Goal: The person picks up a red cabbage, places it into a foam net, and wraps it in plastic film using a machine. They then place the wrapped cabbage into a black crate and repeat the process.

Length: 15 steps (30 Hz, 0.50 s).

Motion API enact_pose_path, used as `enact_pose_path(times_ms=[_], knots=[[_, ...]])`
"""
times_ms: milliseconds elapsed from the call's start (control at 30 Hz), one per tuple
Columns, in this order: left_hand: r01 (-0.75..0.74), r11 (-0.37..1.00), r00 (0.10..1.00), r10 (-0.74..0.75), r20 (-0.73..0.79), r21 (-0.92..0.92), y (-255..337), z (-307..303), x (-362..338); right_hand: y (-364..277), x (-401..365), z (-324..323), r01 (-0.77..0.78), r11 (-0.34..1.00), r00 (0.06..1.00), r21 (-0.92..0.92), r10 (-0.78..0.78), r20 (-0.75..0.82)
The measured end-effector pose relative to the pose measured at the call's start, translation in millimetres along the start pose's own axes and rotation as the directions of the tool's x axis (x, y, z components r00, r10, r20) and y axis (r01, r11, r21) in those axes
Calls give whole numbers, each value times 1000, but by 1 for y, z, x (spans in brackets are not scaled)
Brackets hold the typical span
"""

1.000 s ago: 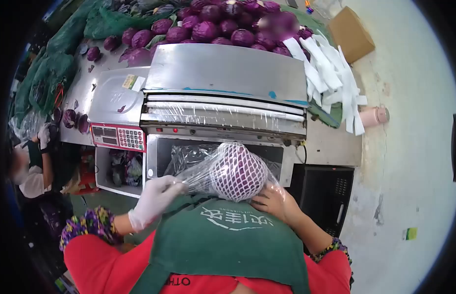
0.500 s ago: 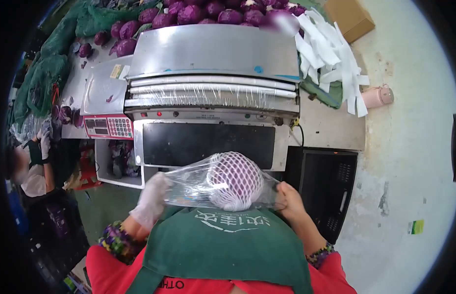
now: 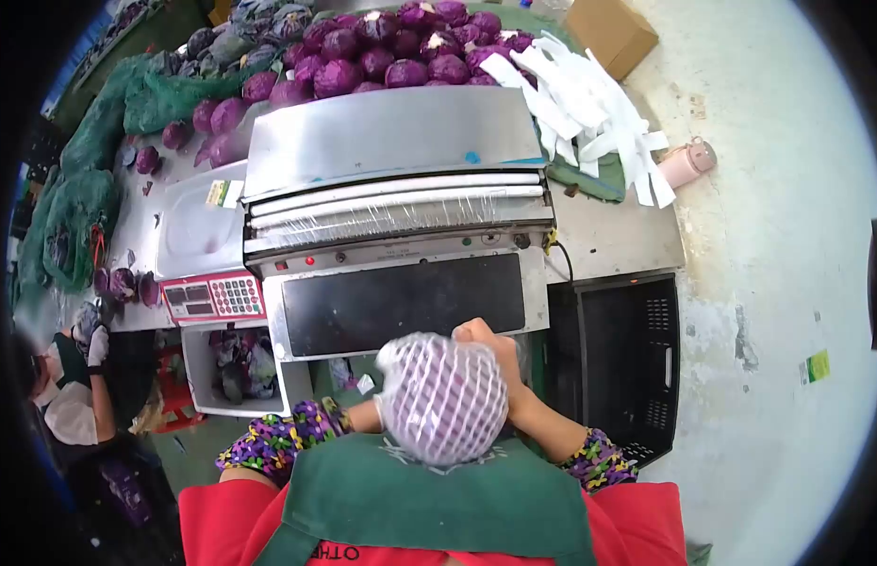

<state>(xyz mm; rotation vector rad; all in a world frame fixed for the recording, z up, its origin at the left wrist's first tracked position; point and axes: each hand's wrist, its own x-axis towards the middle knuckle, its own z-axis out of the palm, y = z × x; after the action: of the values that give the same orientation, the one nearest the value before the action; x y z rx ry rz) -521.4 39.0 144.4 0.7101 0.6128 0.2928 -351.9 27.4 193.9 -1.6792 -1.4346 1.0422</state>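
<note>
A steel worktable [image 3: 613,235] holds a film-wrapping machine [image 3: 401,132] and heaped purple cabbages. In front of the apron [image 3: 438,500], a netted cabbage [image 3: 443,401] under clear film is held up, apparently mid-wrap; the bare right hand [image 3: 495,357] curls narrowly at its far side, and the left hand [image 3: 379,407] is mostly hidden, its grip unclear. Moving the round bundle calls for steady support.

Metal table [image 3: 627,238]: wrapping machine [image 3: 391,137] in middle, digital scale [image 3: 198,226] beside it at left. Purple cabbages [image 3: 391,61] heaped behind machine, several loose around scale. Green netting [image 3: 88,156] along left end. White foam strips [image 3: 603,108] at right, partly over green cloth [image 3: 591,181], possibly folded.
</note>
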Motion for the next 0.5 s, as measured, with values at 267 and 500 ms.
enact_pose_path(times_ms=[267,500], knots=[[-194,807,980,182,-77,-558,90,-1,-62,-28,5,30,240,963,957,-121,-256,-135],[-442,866,897,426,115,235,120,26,-63,-56,-8,25,-444,618,818,649,-18,576]])
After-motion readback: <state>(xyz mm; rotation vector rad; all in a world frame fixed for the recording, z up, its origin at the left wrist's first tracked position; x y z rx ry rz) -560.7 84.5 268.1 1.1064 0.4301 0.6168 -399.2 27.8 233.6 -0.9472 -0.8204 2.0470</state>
